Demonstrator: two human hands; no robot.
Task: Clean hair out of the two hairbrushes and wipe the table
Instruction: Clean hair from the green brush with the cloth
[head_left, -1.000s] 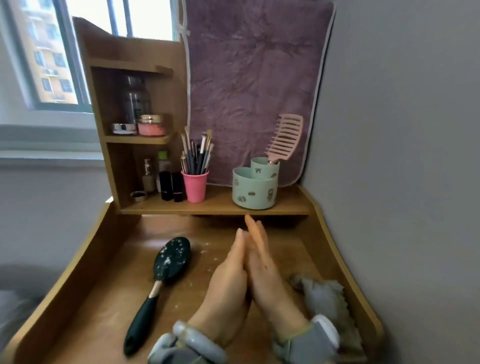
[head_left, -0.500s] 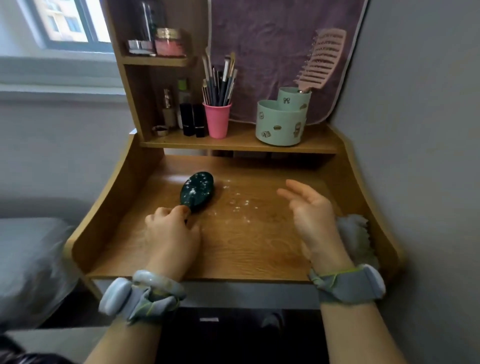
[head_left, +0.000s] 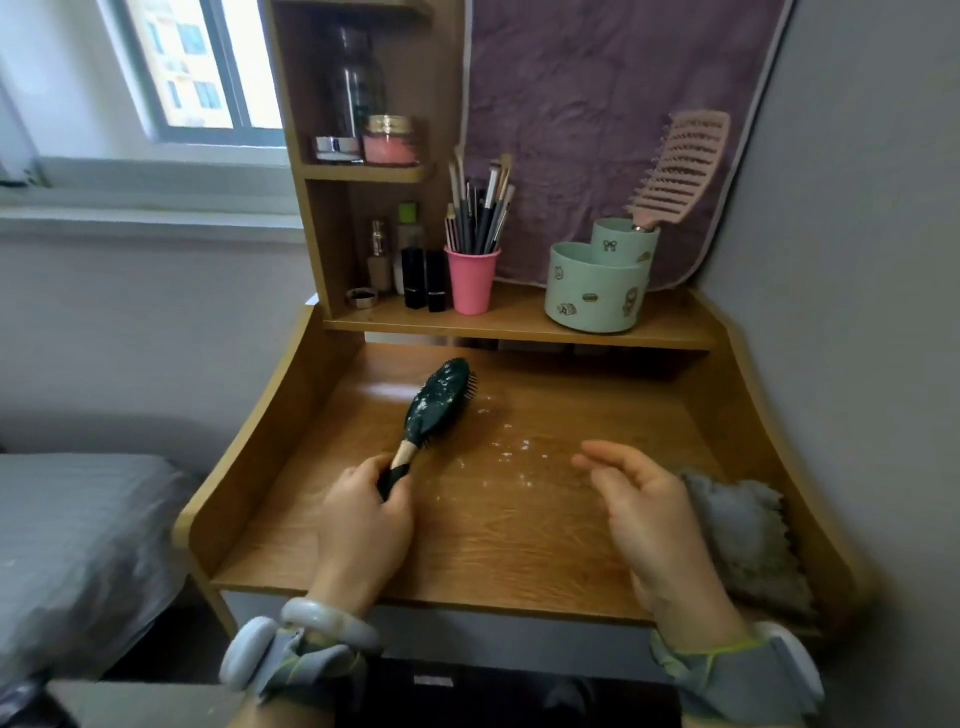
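head view, looking down at a wooden worktop (head_left: 519, 525) set in a corner, with a grey bed (head_left: 78, 545) to the left and a window (head_left: 197, 67) at far left. a purple towel (head_left: 597, 104) hangs on the far wall behind a raised shelf (head_left: 519, 323). a grey cloth (head_left: 743, 540) lies at the near right edge, partly hidden by the right hand (head_left: 644, 499), which hovers open with loose fingers and holds nothing. white specks (head_left: 514, 452) are scattered mid-worktop between the hands.

the left hand (head_left: 363, 514) grips the handle of the dark green hairbrush (head_left: 439, 402). half a second ago that brush lay flat under the hand; now it is tilted, with bristles showing along its right side. whether its head touches the wood cannot be told.

on the shelf, a pink cup (head_left: 471, 280) holds upright makeup brushes (head_left: 480, 208). right of it, a mint green holder (head_left: 592, 296) has the pink hairbrush (head_left: 680, 171) standing handle-down in its taller back compartment; its front compartment's contents are not visible.
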